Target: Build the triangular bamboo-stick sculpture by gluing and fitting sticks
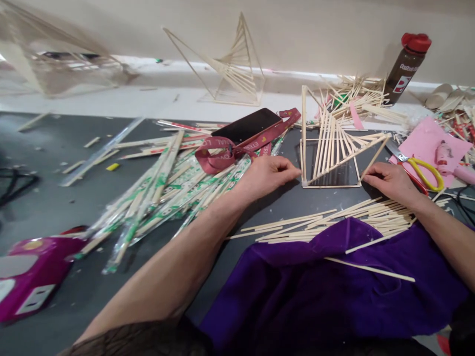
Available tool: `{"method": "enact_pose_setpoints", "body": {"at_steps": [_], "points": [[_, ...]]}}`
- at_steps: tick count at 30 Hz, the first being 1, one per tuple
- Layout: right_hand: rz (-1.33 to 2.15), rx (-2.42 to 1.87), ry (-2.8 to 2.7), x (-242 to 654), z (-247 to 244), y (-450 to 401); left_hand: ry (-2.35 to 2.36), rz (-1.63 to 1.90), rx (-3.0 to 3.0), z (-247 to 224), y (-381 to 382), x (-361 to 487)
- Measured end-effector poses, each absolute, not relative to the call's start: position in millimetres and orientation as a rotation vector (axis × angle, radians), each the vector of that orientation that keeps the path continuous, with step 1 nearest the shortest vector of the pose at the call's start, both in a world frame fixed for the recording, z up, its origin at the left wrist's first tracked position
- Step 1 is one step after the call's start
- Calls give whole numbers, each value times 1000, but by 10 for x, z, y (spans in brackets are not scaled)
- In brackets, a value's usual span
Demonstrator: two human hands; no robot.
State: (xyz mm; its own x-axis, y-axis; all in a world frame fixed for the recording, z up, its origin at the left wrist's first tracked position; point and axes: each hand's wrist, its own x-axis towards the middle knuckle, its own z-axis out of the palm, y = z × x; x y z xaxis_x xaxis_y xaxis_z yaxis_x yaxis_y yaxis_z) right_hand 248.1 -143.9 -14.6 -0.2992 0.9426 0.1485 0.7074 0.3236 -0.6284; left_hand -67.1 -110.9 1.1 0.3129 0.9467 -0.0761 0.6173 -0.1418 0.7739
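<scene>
Nearest us, a purple cloth (297, 296) lies before the stick frame (330, 185), its lower folds lost in shadow. Loose sticks (297, 232) spread between cloth and frame, some ends hidden under the fabric. The frame stands on the dark table (48, 163) between our hands: our left hand (272, 173), fingertips closed to a pinch, is at its left bottom corner; our right hand (389, 180), likewise pinched, is at its right one. We can't tell whether either grips it. Right of the frame lie yellow-handled scissors (423, 170); beyond it, a second stick structure (237, 74), its base faint.
</scene>
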Motion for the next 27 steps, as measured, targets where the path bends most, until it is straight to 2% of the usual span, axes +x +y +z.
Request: {"method": "enact_pose_setpoints", "body": {"at_steps": [4,15,20,25,27], "points": [[621,-1477,-2088,2483,-133,-1451,1250,528,1843,-102,-1089,-690],[596,-1473,-2073,2477,-118,-1440,1409,523,1992,-118,-1201,-573],[162,-1436,-1927,2409,98,-1663,1471,512,2011,-93,-1251,-513],[-38,-1149,-2535,2093,135,-1853,1479,504,2109,-104,-1273,-433],[-171,-1163,-2626,1961,83,-1842,1444,525,2132,-120,-1281,-407]]}}
